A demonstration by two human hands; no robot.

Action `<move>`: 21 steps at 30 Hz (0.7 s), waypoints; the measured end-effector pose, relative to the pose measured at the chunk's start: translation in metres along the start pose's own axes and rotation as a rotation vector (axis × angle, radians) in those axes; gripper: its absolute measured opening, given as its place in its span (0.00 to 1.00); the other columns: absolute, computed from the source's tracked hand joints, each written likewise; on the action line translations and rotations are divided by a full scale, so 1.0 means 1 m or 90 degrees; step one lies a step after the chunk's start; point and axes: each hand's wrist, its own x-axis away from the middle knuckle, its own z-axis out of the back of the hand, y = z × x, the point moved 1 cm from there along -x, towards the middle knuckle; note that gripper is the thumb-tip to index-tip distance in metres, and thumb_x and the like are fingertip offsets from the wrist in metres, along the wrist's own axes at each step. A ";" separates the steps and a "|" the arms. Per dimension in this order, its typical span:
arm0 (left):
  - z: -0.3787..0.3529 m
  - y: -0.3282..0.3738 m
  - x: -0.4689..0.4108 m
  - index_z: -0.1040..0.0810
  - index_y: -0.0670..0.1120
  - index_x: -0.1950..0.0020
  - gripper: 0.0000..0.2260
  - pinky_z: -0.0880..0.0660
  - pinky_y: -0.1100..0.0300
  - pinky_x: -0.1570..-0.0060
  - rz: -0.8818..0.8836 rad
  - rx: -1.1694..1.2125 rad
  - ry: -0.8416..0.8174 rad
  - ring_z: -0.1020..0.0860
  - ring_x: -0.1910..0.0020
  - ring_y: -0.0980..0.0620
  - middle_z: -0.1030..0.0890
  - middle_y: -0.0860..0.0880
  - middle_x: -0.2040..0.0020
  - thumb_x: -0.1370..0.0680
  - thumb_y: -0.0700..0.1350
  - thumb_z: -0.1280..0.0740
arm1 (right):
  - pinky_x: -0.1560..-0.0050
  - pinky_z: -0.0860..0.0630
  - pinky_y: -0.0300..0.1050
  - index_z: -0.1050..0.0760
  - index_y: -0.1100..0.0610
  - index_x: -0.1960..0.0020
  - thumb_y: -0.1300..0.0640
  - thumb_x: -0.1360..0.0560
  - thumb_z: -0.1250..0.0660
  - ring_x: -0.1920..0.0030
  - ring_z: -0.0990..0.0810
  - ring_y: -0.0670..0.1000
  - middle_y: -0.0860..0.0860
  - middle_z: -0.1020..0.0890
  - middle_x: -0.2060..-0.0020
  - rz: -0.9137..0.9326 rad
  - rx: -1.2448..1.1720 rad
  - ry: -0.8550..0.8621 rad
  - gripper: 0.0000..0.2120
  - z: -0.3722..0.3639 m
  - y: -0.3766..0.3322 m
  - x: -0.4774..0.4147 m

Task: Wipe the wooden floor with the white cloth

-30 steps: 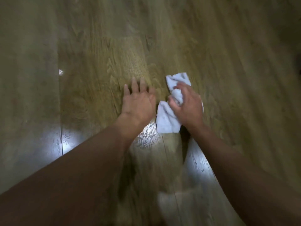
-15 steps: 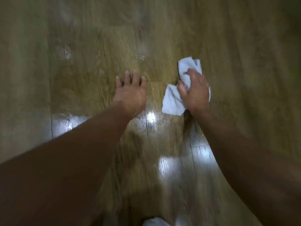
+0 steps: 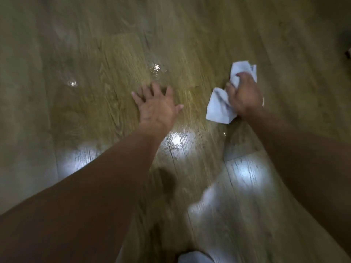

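Rightward goes the right hand [image 3: 245,97] with the white cloth [image 3: 218,109], so a broad stretch of bare boards now lies between it and the left hand [image 3: 157,107], where half a second ago the two were much closer together. The left hand has also opened out and lies flat on the wooden floor [image 3: 95,54], palm down and holding nothing, thumb pointing right. The right hand's fingers [image 3: 243,74] curl over the bunched middle of the cloth and press it to the floor, one corner sticking out at the far side and a wider flap on the near left. To wipe well from here, I'd say keep the palm weight low over the cloth, flatten it so more of it meets the wood, and sweep back left through the wet glint [image 3: 156,68] just beyond the left hand. That shiny spot now shows in front of the left hand's fingertips; motion blur hides finer detail.
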 end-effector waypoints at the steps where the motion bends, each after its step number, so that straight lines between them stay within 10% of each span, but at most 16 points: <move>1: -0.004 0.008 0.001 0.43 0.51 0.25 0.26 0.51 0.29 0.32 -0.027 -0.002 0.008 0.51 0.25 0.32 0.48 0.40 0.24 0.20 0.61 0.47 | 0.38 0.32 0.57 0.28 0.62 0.40 0.46 0.25 0.43 0.39 0.27 0.59 0.58 0.25 0.41 -0.021 -0.010 -0.025 0.23 -0.002 -0.009 -0.012; 10: -0.007 0.020 -0.004 0.54 0.60 0.23 0.25 0.53 0.25 0.35 -0.063 -0.014 -0.041 0.57 0.26 0.30 0.57 0.45 0.21 0.19 0.59 0.51 | 0.37 0.31 0.56 0.25 0.58 0.39 0.49 0.30 0.42 0.38 0.24 0.56 0.54 0.23 0.37 0.246 -0.044 -0.122 0.24 0.008 -0.022 0.077; 16: -0.010 0.022 -0.006 0.58 0.60 0.24 0.24 0.54 0.24 0.36 -0.060 -0.041 -0.064 0.58 0.26 0.29 0.61 0.44 0.22 0.18 0.58 0.53 | 0.39 0.29 0.51 0.29 0.58 0.36 0.52 0.27 0.39 0.39 0.26 0.59 0.57 0.25 0.39 -0.298 -0.094 -0.028 0.21 0.019 0.035 -0.037; 21: -0.005 0.021 -0.008 0.60 0.61 0.24 0.25 0.55 0.24 0.35 -0.055 -0.035 -0.098 0.59 0.26 0.30 0.62 0.45 0.22 0.18 0.59 0.53 | 0.41 0.29 0.54 0.27 0.57 0.42 0.53 0.27 0.37 0.45 0.23 0.59 0.56 0.22 0.45 -0.085 -0.084 -0.070 0.15 0.003 -0.030 -0.010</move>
